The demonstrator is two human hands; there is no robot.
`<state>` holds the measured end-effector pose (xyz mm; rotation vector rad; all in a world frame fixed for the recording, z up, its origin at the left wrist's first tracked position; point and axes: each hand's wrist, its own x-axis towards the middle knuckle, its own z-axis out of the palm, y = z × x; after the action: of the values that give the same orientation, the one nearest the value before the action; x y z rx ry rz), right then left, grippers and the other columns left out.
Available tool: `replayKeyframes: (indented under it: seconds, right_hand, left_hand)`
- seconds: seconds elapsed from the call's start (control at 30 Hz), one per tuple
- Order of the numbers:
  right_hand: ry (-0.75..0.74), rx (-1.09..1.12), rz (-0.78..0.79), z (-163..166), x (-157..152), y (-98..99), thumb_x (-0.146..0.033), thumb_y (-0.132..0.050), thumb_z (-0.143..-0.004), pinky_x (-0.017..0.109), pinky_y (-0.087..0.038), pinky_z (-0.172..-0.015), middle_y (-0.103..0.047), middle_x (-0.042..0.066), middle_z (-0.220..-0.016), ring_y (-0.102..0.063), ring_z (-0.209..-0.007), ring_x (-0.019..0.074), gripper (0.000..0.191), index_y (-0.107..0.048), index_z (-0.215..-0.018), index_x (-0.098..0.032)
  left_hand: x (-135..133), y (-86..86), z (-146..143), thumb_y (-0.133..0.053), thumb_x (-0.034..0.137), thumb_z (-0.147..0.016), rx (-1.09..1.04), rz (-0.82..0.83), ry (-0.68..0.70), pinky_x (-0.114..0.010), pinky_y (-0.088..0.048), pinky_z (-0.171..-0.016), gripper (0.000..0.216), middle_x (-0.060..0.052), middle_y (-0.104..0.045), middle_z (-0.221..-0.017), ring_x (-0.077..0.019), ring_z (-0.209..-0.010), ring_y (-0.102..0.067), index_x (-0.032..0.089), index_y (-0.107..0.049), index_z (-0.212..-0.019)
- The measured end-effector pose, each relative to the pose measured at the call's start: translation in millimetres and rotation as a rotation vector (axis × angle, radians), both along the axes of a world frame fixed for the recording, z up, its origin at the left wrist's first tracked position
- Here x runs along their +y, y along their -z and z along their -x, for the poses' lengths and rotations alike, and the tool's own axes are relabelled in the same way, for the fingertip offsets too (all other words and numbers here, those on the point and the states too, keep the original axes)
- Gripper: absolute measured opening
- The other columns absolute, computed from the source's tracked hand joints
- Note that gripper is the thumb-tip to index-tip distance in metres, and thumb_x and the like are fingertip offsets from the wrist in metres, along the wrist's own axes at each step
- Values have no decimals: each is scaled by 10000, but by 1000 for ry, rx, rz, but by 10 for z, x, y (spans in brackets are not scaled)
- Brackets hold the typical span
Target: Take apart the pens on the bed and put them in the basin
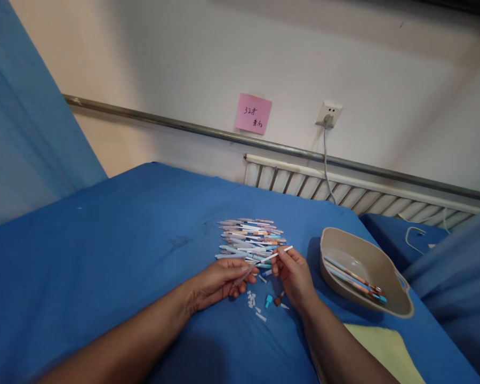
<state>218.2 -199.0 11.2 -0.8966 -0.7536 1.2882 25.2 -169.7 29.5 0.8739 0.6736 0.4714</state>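
My left hand is closed round a pinkish, see-through pen barrel. Between the fingers of my right hand is a slim white pen refill. The refill's dark lower end meets the barrel near my left fingertips; how far it sits inside is too small to tell. Just beyond both hands lies a stack of pen parts in white, pink, orange and pale blue, laid side by side. Below the hands are several small white pieces, a turquoise piece and a brown piece.
On the right stands a beige basin with several assembled-looking pens in it. A yellow cloth lies beside my right forearm. The blue-covered surface runs up to the wall, with a radiator behind. Blue curtains hang at both sides.
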Motion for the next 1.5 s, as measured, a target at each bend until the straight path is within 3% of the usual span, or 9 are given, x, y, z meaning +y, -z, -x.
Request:
replayKeyframes:
  seconds: [0.4, 0.6, 0.93, 1.07, 1.17, 1.5]
  right_hand:
    - [-4, -70, -8, -1, 1, 1, -464, -644, -749, 216, -356, -479, -586, -17, -619, -474, -490, 93, 288, -589, -716, -183]
    - [-25, -236, -6, 14, -22, 12, -464, -640, -758, 208, -351, -470, -578, -29, -562, -467, -452, 79, 307, -570, -677, -177]
    - [-310, -329, -2, 110, -111, -5, -466, -701, -687, 188, -322, -419, -585, -32, -558, -454, -430, 73, 313, -582, -674, -177]
    - [-153, -273, -42, 96, -94, 11, -476, -640, -750, 198, -353, -472, -570, -38, -588, -468, -468, 78, 286, -618, -800, -195]
    - [-45, -247, -59, 73, -70, 28, -444, -634, -770, 203, -353, -491, -555, -40, -566, -457, -476, 80, 253, -612, -787, -193]
    - [-145, -292, -33, 89, -75, 13, -404, -673, -743, 192, -341, -460, -564, -45, -540, -463, -442, 68, 247, -575, -708, -180]
  left_hand:
    - [4, -7, 11, -700, 345, -740, 28, -29, 20, -154, -400, -443, 318, -75, -682, -829, -74, -529, -576, 122, -668, -965]
    - [2, 28, 17, -651, 369, -780, 25, -14, 133, -166, -429, -426, 338, -103, -709, -826, -100, -511, -612, 108, -656, -995]
    - [-41, 49, -5, -673, 372, -761, -41, -20, 205, -167, -428, -449, 318, -95, -699, -827, -108, -554, -619, 118, -646, -950]
    - [-39, 53, -5, -660, 380, -771, -43, -3, 184, -179, -430, -463, 320, -106, -703, -847, -115, -566, -624, 118, -641, -954]
    - [-42, 49, -6, -648, 380, -780, -37, 15, 186, -181, -425, -456, 315, -107, -706, -845, -118, -566, -625, 119, -639, -956]
    - [-69, 39, 2, -638, 341, -795, -57, 13, 231, -173, -443, -459, 282, -100, -699, -837, -109, -554, -626, 125, -628, -976]
